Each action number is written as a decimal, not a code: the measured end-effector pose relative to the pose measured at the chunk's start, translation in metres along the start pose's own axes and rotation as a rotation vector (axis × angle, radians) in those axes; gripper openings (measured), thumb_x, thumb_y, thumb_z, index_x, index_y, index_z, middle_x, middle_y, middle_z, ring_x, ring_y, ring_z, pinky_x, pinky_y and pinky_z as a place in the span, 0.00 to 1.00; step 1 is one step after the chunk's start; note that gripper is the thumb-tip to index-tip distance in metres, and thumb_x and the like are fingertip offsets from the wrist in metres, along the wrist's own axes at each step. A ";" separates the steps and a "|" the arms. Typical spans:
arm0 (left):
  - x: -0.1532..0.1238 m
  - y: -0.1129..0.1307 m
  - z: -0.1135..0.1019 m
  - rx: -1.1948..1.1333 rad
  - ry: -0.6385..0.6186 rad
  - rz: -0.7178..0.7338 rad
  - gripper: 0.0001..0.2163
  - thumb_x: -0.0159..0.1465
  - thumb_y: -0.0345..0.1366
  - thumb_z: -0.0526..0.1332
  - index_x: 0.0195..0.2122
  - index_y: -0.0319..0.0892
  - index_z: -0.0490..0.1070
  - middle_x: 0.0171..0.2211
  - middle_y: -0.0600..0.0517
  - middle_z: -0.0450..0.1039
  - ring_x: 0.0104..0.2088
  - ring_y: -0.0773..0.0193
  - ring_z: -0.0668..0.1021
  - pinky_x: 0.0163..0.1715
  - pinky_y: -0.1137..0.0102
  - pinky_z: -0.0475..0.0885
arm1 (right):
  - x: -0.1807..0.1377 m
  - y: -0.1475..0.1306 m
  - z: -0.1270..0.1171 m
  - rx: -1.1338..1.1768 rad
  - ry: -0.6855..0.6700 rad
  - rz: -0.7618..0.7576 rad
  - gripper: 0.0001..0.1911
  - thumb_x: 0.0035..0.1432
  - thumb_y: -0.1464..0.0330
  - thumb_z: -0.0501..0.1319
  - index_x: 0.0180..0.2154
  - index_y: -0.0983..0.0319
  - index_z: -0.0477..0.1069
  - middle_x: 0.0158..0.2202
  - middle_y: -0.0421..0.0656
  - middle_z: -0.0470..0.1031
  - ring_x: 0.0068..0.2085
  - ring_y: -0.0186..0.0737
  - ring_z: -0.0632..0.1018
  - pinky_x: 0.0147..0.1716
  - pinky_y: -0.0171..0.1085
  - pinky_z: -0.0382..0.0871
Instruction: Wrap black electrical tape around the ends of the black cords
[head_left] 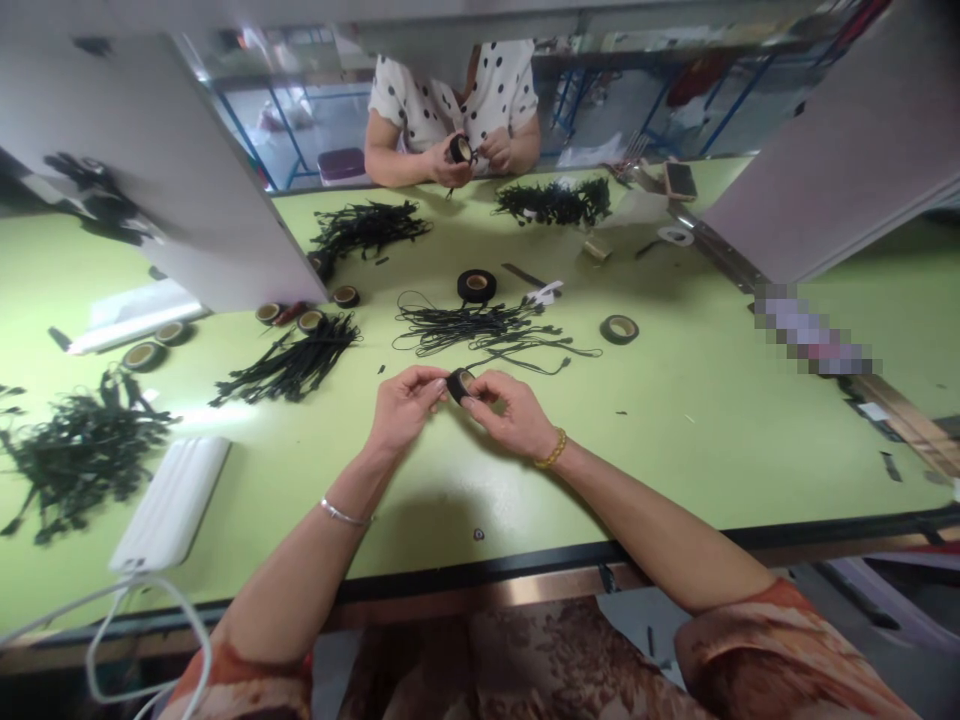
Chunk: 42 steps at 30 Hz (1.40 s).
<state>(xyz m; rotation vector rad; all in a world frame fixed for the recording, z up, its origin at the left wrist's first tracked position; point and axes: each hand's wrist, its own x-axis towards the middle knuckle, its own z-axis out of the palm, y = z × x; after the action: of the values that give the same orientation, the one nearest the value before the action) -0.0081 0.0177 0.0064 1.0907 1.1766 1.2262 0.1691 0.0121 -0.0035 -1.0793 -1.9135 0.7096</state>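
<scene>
My right hand (510, 408) grips a roll of black tape (460, 386), thumb and fingers on its right side. My left hand (409, 405) is closed in a pinch at the roll's left edge; what lies between its fingertips is too small to make out. Just beyond both hands a loose bundle of thin black cables (480, 325) lies on the green table (637, 450). A larger black tape roll (477, 286) lies flat behind that bundle, and another tape roll (619, 329) lies to its right.
Left of my hands are a bundle of black cables (300, 360), a tangled cable pile (90, 445) and a white power bank (172, 500) with a white cord. Across the table a person (454, 120) holds a tape roll (460, 150) near more cables (367, 228). Upright panels (225, 180) flank the workspace.
</scene>
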 end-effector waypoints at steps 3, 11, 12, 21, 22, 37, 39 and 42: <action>0.001 -0.003 0.000 -0.052 -0.024 -0.041 0.11 0.49 0.36 0.72 0.31 0.36 0.77 0.20 0.53 0.73 0.22 0.72 0.70 0.25 0.75 0.65 | -0.001 0.000 0.002 -0.010 -0.015 0.023 0.08 0.59 0.65 0.59 0.30 0.61 0.68 0.29 0.42 0.74 0.31 0.37 0.69 0.32 0.37 0.62; -0.001 -0.001 0.000 -0.057 -0.122 -0.167 0.12 0.48 0.37 0.73 0.28 0.37 0.74 0.19 0.54 0.71 0.21 0.72 0.69 0.23 0.76 0.62 | 0.005 0.010 0.002 0.790 0.028 0.477 0.20 0.43 0.62 0.66 0.37 0.58 0.60 0.31 0.41 0.79 0.21 0.32 0.66 0.21 0.33 0.59; -0.001 0.001 0.000 -0.047 -0.128 -0.159 0.12 0.48 0.37 0.73 0.28 0.37 0.74 0.19 0.55 0.70 0.21 0.72 0.68 0.23 0.76 0.62 | 0.007 0.012 0.000 0.885 0.026 0.516 0.18 0.45 0.60 0.64 0.37 0.58 0.61 0.31 0.42 0.80 0.20 0.32 0.66 0.21 0.33 0.60; -0.006 0.016 -0.004 0.174 -0.302 -0.001 0.11 0.52 0.40 0.71 0.28 0.39 0.74 0.25 0.53 0.72 0.26 0.69 0.69 0.29 0.73 0.64 | 0.014 0.025 -0.025 1.108 -0.221 0.626 0.49 0.52 0.31 0.37 0.42 0.63 0.75 0.34 0.51 0.81 0.26 0.39 0.76 0.26 0.38 0.72; -0.006 0.017 -0.004 0.180 -0.300 0.009 0.11 0.52 0.40 0.71 0.28 0.39 0.74 0.25 0.53 0.72 0.27 0.69 0.70 0.30 0.73 0.64 | 0.014 0.025 -0.029 1.101 -0.271 0.587 0.51 0.50 0.30 0.36 0.42 0.63 0.75 0.36 0.52 0.81 0.30 0.41 0.79 0.29 0.40 0.74; -0.013 0.017 -0.006 0.207 -0.566 -0.003 0.12 0.54 0.37 0.70 0.33 0.41 0.67 0.29 0.55 0.68 0.28 0.71 0.69 0.30 0.74 0.65 | 0.017 0.034 -0.066 0.808 -0.613 0.400 0.49 0.43 0.29 0.49 0.39 0.66 0.75 0.38 0.59 0.80 0.42 0.52 0.81 0.36 0.45 0.74; -0.014 0.017 -0.005 0.287 -0.596 0.045 0.09 0.57 0.37 0.67 0.33 0.41 0.67 0.29 0.54 0.68 0.28 0.70 0.69 0.31 0.74 0.65 | 0.018 0.036 -0.072 0.859 -0.751 0.332 0.49 0.38 0.30 0.57 0.43 0.66 0.74 0.43 0.62 0.80 0.46 0.56 0.80 0.41 0.49 0.73; -0.014 0.017 -0.004 0.418 -0.619 0.116 0.07 0.60 0.37 0.63 0.35 0.41 0.67 0.30 0.54 0.68 0.30 0.70 0.69 0.32 0.74 0.65 | 0.019 0.041 -0.081 0.933 -0.922 0.188 0.46 0.42 0.38 0.64 0.52 0.67 0.70 0.53 0.64 0.75 0.55 0.60 0.76 0.51 0.53 0.69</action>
<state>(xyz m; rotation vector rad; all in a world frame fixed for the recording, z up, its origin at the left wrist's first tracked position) -0.0140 0.0043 0.0238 1.7176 0.9027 0.6446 0.2495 0.0546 0.0136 -0.3089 -1.7525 2.2004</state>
